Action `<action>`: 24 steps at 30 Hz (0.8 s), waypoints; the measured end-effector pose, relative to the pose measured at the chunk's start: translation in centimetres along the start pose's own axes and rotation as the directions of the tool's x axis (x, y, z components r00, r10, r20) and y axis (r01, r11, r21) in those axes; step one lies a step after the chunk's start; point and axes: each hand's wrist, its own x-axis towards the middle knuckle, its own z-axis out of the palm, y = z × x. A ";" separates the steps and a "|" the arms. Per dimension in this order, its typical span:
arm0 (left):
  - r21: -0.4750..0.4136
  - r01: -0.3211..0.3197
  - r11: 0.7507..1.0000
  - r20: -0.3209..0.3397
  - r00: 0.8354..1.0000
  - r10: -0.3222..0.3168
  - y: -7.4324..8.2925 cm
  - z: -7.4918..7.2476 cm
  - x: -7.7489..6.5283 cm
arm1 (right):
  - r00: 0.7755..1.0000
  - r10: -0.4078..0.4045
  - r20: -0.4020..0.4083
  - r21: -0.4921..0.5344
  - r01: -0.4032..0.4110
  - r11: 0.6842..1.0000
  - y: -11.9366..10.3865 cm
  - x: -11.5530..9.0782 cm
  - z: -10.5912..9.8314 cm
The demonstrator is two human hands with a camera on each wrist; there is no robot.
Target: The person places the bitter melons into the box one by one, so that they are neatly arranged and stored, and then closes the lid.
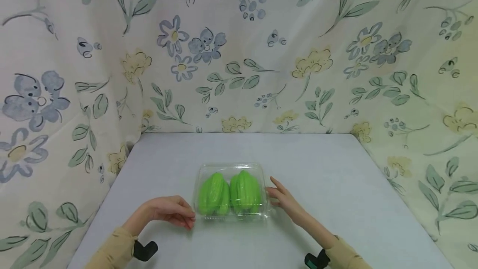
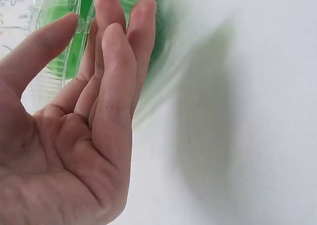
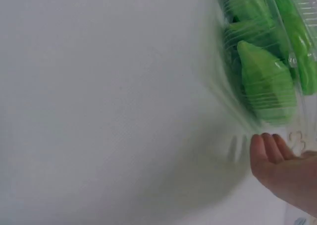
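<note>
A clear plastic clamshell box (image 1: 229, 167) stands closed on the table, holding two green star fruits, one on the left (image 1: 213, 194) and one on the right (image 1: 245, 192). My left hand (image 1: 173, 211) is at the box's front left corner, with its fingers loosely bent; in the left wrist view the thumb and fingertips lie close to the ribbed plastic wall (image 2: 49, 81). On the opposite side is my right hand (image 1: 285, 200), fingers extended toward the wall. The right wrist view shows those fingertips (image 3: 256, 141) next to the box's end, and exact contact is unclear.
The white table (image 1: 317, 157) reaches back to a hanging floral cloth (image 1: 239, 74), which also covers both sides. Dark wrist straps (image 1: 145, 250) are on both forearms, over tan sleeves (image 1: 113, 248).
</note>
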 end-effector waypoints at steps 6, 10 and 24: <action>-0.024 -0.010 1.000 -0.035 0.999 0.010 0.1 0.6 0.1 | 0.960 0.159 0.229 0.035 -0.171 0.985 0.3 -2.9 -1.3; -0.059 -0.028 0.998 -0.053 0.998 0.025 0.3 0.9 0.5 | 0.936 0.178 0.305 0.068 -0.208 0.976 0.9 -3.6 -0.9; -0.043 -0.196 0.980 -0.399 0.902 0.163 1.4 1.3 4.2 | 0.984 0.103 0.145 0.181 -0.128 0.975 0.8 -0.5 -1.1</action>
